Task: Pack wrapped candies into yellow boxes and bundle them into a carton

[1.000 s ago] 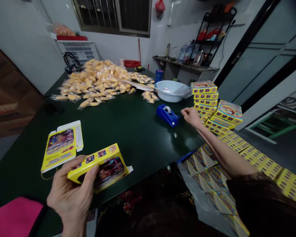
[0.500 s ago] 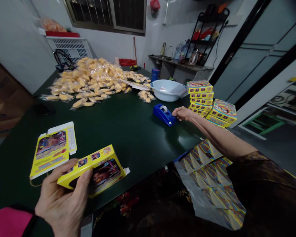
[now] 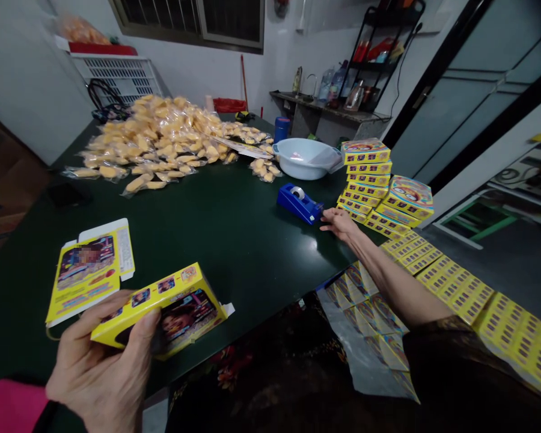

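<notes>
The held box is picture-printed yellow, the tape dispenser blue, the tabletop dark green.

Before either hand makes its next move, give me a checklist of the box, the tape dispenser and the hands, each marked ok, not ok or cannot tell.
1. Box held by the left hand: ok, thumb across its picture side.
2. Box flap tucked in: not ok, a white flap sticks out at the end away from the hand.
3. Tape dispenser upright on the table: ok.
4. Tape roll in the dispenser: ok.
5. Right hand at the dispenser's near end: ok, fingertips right by it.
6. Strip of tape in the right fingertips: cannot tell, too small to make out.
</notes>
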### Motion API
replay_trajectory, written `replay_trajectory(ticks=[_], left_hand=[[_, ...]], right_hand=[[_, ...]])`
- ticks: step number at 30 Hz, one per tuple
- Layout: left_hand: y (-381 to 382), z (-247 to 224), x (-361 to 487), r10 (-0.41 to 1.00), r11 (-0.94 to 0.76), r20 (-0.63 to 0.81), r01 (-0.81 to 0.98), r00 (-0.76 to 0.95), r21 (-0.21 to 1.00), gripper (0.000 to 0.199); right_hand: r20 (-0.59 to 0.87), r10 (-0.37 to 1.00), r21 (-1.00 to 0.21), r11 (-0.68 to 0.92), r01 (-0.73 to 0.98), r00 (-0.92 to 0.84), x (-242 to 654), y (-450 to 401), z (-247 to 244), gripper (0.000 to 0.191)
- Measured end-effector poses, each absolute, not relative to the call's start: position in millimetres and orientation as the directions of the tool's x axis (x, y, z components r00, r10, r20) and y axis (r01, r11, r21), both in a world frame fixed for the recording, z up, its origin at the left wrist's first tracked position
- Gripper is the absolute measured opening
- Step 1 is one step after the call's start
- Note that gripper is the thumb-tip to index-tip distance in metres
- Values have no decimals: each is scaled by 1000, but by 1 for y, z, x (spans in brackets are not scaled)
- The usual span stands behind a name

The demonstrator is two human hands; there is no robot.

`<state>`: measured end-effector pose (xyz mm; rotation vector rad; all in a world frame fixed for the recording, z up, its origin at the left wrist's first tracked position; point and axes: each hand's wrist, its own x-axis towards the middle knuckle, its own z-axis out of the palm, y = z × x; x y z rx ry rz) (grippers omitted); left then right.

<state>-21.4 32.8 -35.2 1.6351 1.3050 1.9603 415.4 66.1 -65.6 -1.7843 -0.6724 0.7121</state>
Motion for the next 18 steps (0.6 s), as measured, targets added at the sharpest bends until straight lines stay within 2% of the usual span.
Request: replay_trajectory(ticks=[3,5,8,11,13,15,16,18], left_hand=[[36,-40,-22,658,-591,667,308,-349,745,39],[37,-40,-19,616,-620,695,317,-371,718,37],[31,-33,-13,545,-659,735,337,-404,673,33],[22,-24,-9,572,-676,744,316,-344,666,24],[18,-20,-8,624,-679,727,262,-286,686,22],[15,-19,-9,652,-686,717,212,-247,697,22],[14,-19,-9,654,-690,717,197,-243,696,23],[13,-19,-9,641,-704,725,183,-253,686,24]], right_hand=[[-164,700,-897,-398,191,695,416,72,-69,28],[-122,671,-850,-451,271,731,413,71,-66,25],[10,637,-777,-480,407,770,399,57,-60,11],[152,667,-734,-418,535,729,371,35,-55,22],[195,750,-727,-322,607,632,340,20,-52,22],[223,864,-739,-153,656,452,301,3,-44,18],[304,904,-746,31,665,299,279,-4,-38,15],[460,879,-750,309,585,125,236,-17,-22,15]])
